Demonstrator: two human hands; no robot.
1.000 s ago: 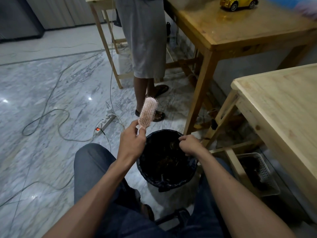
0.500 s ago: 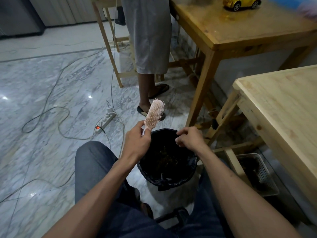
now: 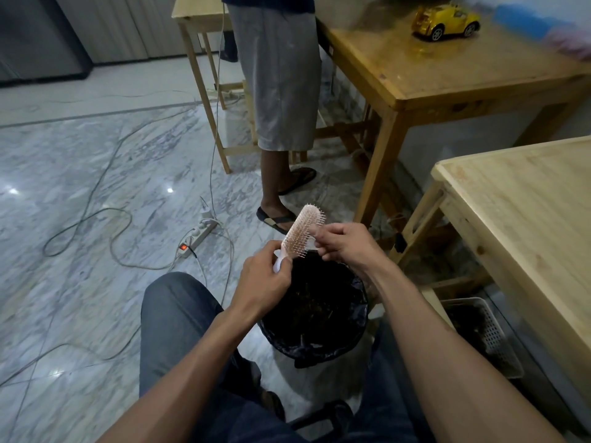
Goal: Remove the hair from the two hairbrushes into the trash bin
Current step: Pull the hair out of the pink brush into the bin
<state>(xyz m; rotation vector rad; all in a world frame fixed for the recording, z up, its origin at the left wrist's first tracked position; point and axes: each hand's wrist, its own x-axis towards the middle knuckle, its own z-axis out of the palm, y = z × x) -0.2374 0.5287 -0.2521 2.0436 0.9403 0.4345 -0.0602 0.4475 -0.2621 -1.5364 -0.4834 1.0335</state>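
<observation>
At centre frame, over the trash bin (image 3: 315,314), the left hand (image 3: 262,282) grips the hairbrush (image 3: 302,231) handle while the right hand (image 3: 347,244) pinches at its bristles, seemingly mid-pluck; next, drop the strands below.

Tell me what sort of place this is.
Probably an indoor workroom or home space: marble floor, plain wooden tables, a power strip with loose cables, a toy car.
</observation>
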